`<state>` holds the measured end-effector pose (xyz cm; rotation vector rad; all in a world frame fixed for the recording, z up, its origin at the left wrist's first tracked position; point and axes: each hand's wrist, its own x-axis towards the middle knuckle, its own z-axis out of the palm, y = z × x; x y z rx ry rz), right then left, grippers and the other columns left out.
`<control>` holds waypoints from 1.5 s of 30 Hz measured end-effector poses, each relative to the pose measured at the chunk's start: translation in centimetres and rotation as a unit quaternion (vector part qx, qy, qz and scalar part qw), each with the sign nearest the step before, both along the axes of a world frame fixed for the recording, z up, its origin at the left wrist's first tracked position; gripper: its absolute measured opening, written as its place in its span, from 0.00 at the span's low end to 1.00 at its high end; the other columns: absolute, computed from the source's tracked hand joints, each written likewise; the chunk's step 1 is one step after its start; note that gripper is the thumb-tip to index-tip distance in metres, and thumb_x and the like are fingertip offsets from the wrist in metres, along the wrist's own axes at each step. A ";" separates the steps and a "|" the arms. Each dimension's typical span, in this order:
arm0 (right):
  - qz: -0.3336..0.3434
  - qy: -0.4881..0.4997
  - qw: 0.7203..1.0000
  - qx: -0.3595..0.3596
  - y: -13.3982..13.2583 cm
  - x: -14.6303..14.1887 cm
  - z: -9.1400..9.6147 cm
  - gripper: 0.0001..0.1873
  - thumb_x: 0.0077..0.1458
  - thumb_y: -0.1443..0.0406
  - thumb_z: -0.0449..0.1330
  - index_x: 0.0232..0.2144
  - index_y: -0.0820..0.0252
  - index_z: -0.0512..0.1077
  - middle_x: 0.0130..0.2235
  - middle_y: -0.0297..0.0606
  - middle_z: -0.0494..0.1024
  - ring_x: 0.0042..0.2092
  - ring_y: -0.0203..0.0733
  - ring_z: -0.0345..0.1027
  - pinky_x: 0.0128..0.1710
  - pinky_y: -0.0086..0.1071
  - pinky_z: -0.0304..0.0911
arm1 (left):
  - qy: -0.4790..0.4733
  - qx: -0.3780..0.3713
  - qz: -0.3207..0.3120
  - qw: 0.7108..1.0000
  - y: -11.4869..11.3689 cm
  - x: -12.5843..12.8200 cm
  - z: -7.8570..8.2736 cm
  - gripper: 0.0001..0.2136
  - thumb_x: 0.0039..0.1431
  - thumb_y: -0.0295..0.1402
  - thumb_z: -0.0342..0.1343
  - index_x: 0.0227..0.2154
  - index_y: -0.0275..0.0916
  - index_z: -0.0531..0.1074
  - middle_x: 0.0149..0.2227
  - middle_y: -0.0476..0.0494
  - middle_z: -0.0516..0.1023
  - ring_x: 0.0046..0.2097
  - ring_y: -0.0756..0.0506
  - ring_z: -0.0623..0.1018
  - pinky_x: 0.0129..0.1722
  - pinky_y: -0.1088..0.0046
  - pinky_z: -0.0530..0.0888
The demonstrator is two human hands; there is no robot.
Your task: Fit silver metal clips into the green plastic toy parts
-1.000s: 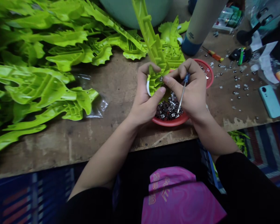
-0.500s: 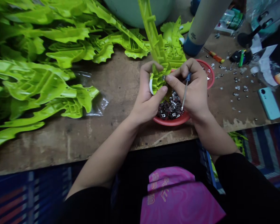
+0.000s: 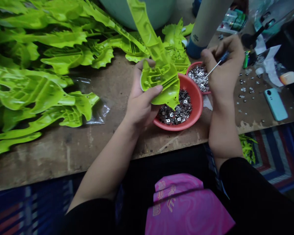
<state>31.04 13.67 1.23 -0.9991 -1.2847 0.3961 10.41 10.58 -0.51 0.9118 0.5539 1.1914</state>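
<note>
1 left hand (image 3: 139, 104), 1 right hand (image 3: 225, 75). 1 lime-green plastic leaf piece (image 3: 159, 78) in left hand; 1 thin screwdriver (image 3: 212, 70) in right hand. 2 red bowls: 1 large (image 3: 194, 104), 1 small (image 3: 192, 67), both heaped with small metal pieces, too many to count. Lime-green plastic leaf pieces on surface (image 3: 63, 156): large heap (image 3: 26, 91), exact count unclear. 1 clear plastic bag (image 3: 100, 112). Loose metal studs (image 3: 242, 88): dozens. 1 teal phone (image 3: 275, 104). 1 beige tube (image 3: 207, 23). 1 teal basin (image 3: 137, 13). 1 pink cloth (image 3: 181, 209).

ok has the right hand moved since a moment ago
Yes, the right hand has moved right and away from the person, off the red bowl, and now sits beside the small red basket.
</note>
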 end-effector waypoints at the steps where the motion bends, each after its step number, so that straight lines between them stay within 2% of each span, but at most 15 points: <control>1: -0.046 -0.034 0.998 -0.019 1.1 1.8 -0.5 0.25 0.56 0.69 0.76 0.29 0.47 0.60 0.27 0.25 0.69 0.29 0.37 0.69 0.34 0.36 0.69 | -0.039 -0.002 0.015 0.999 0.0 -0.1 0.3 0.26 0.52 0.31 0.69 0.52 0.54 0.69 0.59 0.50 0.80 0.73 0.34 0.73 0.68 0.47 0.79; 3: -0.084 -0.148 0.972 -0.162 3.0 4.9 -2.0 0.29 0.47 0.76 0.76 0.25 0.48 0.59 0.26 0.27 0.70 0.33 0.39 0.73 0.42 0.38 0.74 | -0.077 -0.019 0.023 0.997 0.1 -0.5 0.9 0.23 0.53 0.29 0.66 0.51 0.55 0.72 0.58 0.52 0.81 0.71 0.34 0.75 0.67 0.44 0.79; 5: -0.075 -0.244 0.927 -0.275 4.1 7.0 -3.5 0.29 0.43 0.79 0.75 0.23 0.49 0.60 0.28 0.31 0.75 0.37 0.44 0.75 0.51 0.45 0.77 | -0.049 -0.042 0.008 0.998 0.0 -0.9 1.5 0.16 0.58 0.33 0.63 0.49 0.55 0.76 0.59 0.52 0.82 0.72 0.32 0.75 0.66 0.42 0.80; 7: -0.059 -0.290 0.906 -0.302 4.5 7.9 -4.6 0.28 0.42 0.79 0.74 0.24 0.50 0.60 0.31 0.34 0.79 0.39 0.48 0.76 0.57 0.52 0.77 | -0.028 -0.069 0.002 0.997 0.0 -1.2 2.0 0.10 0.62 0.37 0.58 0.46 0.51 0.78 0.59 0.50 0.84 0.72 0.30 0.73 0.66 0.39 0.79; 11: -0.068 -0.260 0.925 -0.270 4.7 8.7 -5.1 0.25 0.48 0.73 0.74 0.26 0.50 0.60 0.31 0.34 0.79 0.43 0.51 0.79 0.60 0.56 0.77 | -0.058 -0.105 0.020 0.993 0.2 -1.4 2.5 0.12 0.67 0.39 0.54 0.46 0.45 0.80 0.53 0.42 0.87 0.73 0.29 0.71 0.69 0.35 0.76; 16: -0.063 -0.208 0.949 -0.226 5.3 10.6 -5.1 0.25 0.53 0.64 0.75 0.27 0.50 0.59 0.30 0.33 0.76 0.42 0.50 0.80 0.58 0.57 0.77 | -0.125 -0.053 -0.019 0.991 0.7 -1.9 2.0 0.07 0.65 0.41 0.60 0.42 0.52 0.81 0.51 0.56 0.87 0.77 0.33 0.67 0.75 0.39 0.71; 19: -0.040 -0.165 0.961 -0.220 5.5 11.0 -5.5 0.25 0.53 0.62 0.75 0.28 0.50 0.58 0.30 0.33 0.77 0.42 0.50 0.81 0.55 0.57 0.78 | -0.088 -0.034 0.000 0.996 0.5 -1.8 2.0 0.13 0.62 0.45 0.61 0.48 0.56 0.81 0.54 0.57 0.86 0.79 0.32 0.64 0.71 0.40 0.76; 21: -0.035 -0.136 0.967 -0.213 5.6 10.9 -5.9 0.24 0.54 0.63 0.73 0.29 0.50 0.57 0.31 0.33 0.78 0.43 0.50 0.81 0.54 0.57 0.79 | -0.068 -0.044 0.017 0.997 0.2 -1.6 2.1 0.20 0.61 0.46 0.60 0.55 0.58 0.79 0.57 0.55 0.85 0.77 0.31 0.68 0.66 0.41 0.80; 24: -0.028 -0.098 0.973 -0.208 5.9 10.7 -6.3 0.22 0.55 0.62 0.71 0.31 0.50 0.57 0.32 0.34 0.79 0.41 0.47 0.80 0.49 0.54 0.80 | -0.064 -0.053 0.017 0.996 0.0 -1.4 2.1 0.24 0.60 0.43 0.59 0.60 0.56 0.77 0.58 0.48 0.84 0.70 0.31 0.76 0.60 0.43 0.84; 29: 0.016 -0.059 0.982 -0.181 6.3 10.1 -6.1 0.22 0.56 0.57 0.69 0.34 0.49 0.56 0.38 0.35 0.81 0.40 0.44 0.80 0.41 0.44 0.79 | -0.071 -0.035 -0.012 0.997 0.2 -1.3 1.7 0.24 0.52 0.37 0.64 0.54 0.53 0.78 0.55 0.46 0.86 0.64 0.29 0.81 0.58 0.41 0.87; 34: 0.041 -0.075 0.988 -0.128 5.3 8.1 -4.5 0.32 0.54 0.44 0.74 0.33 0.49 0.55 0.39 0.35 0.83 0.41 0.45 0.79 0.46 0.50 0.80 | -0.058 -0.051 -0.035 0.996 0.4 -1.1 1.4 0.25 0.44 0.37 0.68 0.49 0.49 0.77 0.52 0.43 0.87 0.66 0.26 0.81 0.62 0.39 0.85; 37: 0.045 -0.094 0.988 -0.111 3.3 5.6 -2.7 0.37 0.52 0.37 0.75 0.32 0.49 0.56 0.41 0.36 0.84 0.48 0.50 0.81 0.54 0.57 0.79 | -0.047 -0.066 -0.096 0.992 0.5 -1.5 1.2 0.27 0.46 0.36 0.66 0.52 0.45 0.75 0.54 0.39 0.86 0.65 0.25 0.82 0.62 0.36 0.85; 39: 0.052 -0.110 0.989 -0.084 1.4 3.5 -1.3 0.35 0.55 0.36 0.73 0.31 0.49 0.57 0.41 0.37 0.85 0.48 0.51 0.81 0.57 0.58 0.79 | -0.037 -0.079 -0.147 0.985 0.5 -1.8 1.0 0.30 0.46 0.35 0.66 0.56 0.44 0.73 0.55 0.37 0.86 0.66 0.23 0.82 0.62 0.33 0.84; 43: 0.136 -0.186 0.973 0.002 -1.7 0.2 0.4 0.23 0.67 0.46 0.67 0.29 0.48 0.64 0.40 0.35 0.87 0.42 0.47 0.82 0.49 0.50 0.81 | -0.013 -0.091 -0.225 0.970 0.4 -2.1 0.8 0.38 0.44 0.36 0.69 0.62 0.41 0.70 0.58 0.31 0.84 0.66 0.15 0.81 0.57 0.25 0.85; 45: 0.154 -0.237 0.959 0.038 -2.5 -0.4 0.6 0.18 0.68 0.52 0.68 0.29 0.46 0.68 0.41 0.33 0.88 0.41 0.46 0.83 0.46 0.47 0.80 | 0.000 -0.088 -0.244 0.966 0.5 -2.0 0.7 0.39 0.43 0.36 0.70 0.63 0.40 0.70 0.57 0.29 0.84 0.63 0.13 0.82 0.54 0.23 0.85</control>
